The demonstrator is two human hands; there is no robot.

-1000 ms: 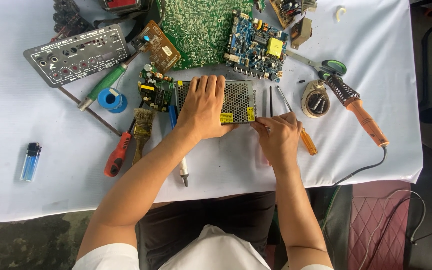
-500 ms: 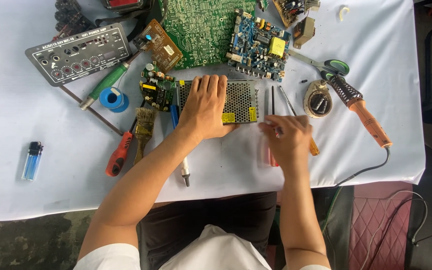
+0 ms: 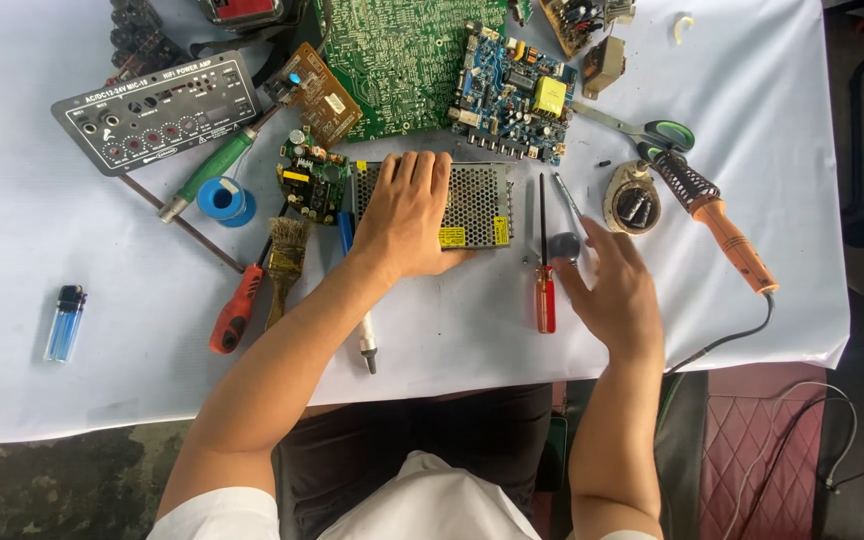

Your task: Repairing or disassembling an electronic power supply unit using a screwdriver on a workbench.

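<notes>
While the left hand (image 3: 407, 215) is lying flat on the perforated metal power supply case (image 3: 472, 205), with the fingers spread and pressing on its top and not closing around anything, the right hand (image 3: 617, 290) is hovering over the white tablecloth (image 3: 102, 340) to the right of the case. This right hand is open, the fingers are loose and a little blurred, and it is grasping nothing. Just beside its fingertips a red-handled screwdriver (image 3: 545, 285) is lying, its shaft pointing away from the person, and a thin metal tool (image 3: 570, 200) is lying near it at an angle. The case itself is sitting in the middle of the table, directly in front of the person, below a blue circuit board (image 3: 512, 90) and a large green circuit board (image 3: 402, 50).

To the left of the case a small board with yellow parts (image 3: 310, 182) is touching its edge, and a worn brush (image 3: 285, 260), a second red screwdriver (image 3: 237, 310) and a blue roll of tape (image 3: 222, 200) are lying further left. A blue lighter (image 3: 65, 325) is resting well apart, near the left edge. On the right side an orange-handled soldering iron (image 3: 727, 230) is lying with its cord hanging over the table edge, next to a round tin (image 3: 634, 200) and green-handled scissors (image 3: 652, 130). A grey audio panel with knobs (image 3: 157, 110) is sitting at the far left.
</notes>
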